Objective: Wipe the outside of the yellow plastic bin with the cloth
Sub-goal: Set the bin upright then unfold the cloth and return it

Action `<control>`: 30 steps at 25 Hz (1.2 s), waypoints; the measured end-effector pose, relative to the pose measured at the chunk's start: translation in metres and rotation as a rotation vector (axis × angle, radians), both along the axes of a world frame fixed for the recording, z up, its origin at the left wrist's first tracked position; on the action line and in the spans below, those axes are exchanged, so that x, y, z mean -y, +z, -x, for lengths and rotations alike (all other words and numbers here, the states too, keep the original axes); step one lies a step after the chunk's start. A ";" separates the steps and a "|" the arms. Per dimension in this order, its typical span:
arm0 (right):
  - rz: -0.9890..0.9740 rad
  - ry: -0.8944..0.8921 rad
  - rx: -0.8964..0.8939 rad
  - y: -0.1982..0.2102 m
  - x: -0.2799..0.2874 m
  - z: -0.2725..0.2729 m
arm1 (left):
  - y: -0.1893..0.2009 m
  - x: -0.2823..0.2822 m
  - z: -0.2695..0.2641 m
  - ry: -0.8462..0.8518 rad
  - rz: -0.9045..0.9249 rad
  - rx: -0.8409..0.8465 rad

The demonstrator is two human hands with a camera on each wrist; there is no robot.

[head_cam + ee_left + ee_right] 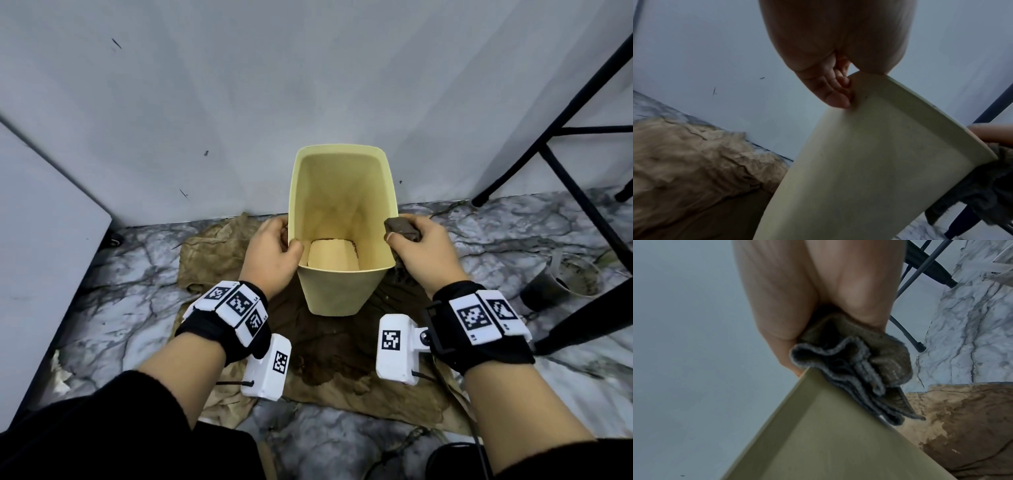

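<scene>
Head view: nearest, both wrists wear marker bands. Left hand (274,251) pinches the yellow bin's (334,294) left rim, thumb inside, fingers (836,97) outside. Right hand's (423,250) grip is bunched around a grey cloth (400,228) pressed on the bin's right wall. Bin stands on stained brown paper (212,250) on the marbled floor (496,236), before a white wall (308,85).

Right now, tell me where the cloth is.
In the head view the cloth is bunched in the right hand, pressed against the bin's right outer wall near the rim.
</scene>
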State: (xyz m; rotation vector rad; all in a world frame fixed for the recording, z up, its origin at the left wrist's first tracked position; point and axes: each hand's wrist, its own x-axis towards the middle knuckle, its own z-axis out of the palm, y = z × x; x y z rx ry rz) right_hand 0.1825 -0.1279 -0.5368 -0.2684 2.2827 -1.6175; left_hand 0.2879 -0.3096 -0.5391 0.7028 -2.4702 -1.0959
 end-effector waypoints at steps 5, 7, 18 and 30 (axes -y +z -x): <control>-0.015 0.019 -0.003 -0.010 0.007 -0.004 | -0.014 0.002 -0.008 0.003 0.028 0.064; -0.002 0.032 -0.007 -0.011 0.009 -0.005 | -0.018 0.004 -0.008 0.004 0.033 0.104; 0.094 -0.096 0.002 -0.012 0.002 -0.005 | -0.016 0.007 -0.007 0.054 -0.053 0.163; 0.467 -0.147 -0.042 0.047 0.010 -0.017 | 0.058 -0.069 0.024 -0.228 -0.439 -0.191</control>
